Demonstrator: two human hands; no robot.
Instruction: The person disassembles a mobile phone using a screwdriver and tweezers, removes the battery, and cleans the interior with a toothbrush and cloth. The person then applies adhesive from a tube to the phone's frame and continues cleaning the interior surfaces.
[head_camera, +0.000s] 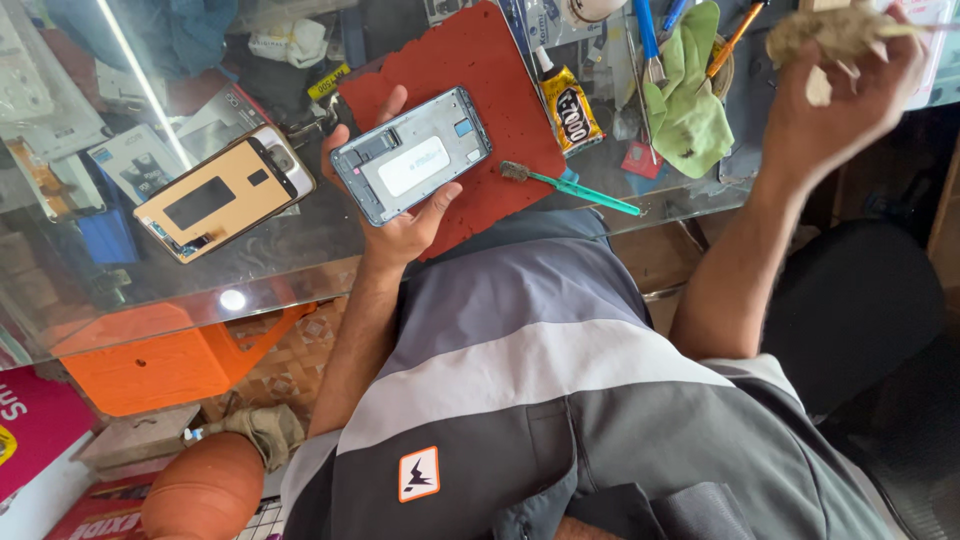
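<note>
1. Two bare hands work above a glass-topped table (300, 250). The left hand (400, 215) cradles a grey phone frame (410, 155), fingers curled around its edges, its open inside facing up.
2. The right hand (835, 105) is raised at the upper right, fingers closed around a crumpled, dirty rag (835, 35).
3. Beneath the phone frame lies a red mat (480, 70).
4. A green-handled brush (570, 186) rests on the mat's right edge.
5. A glue tube (565, 100) and a green cloth (690, 100) lie beyond it.
6. Left of the frame, a phone display panel (225, 195) with a copper-coloured back lies on the glass.
</note>
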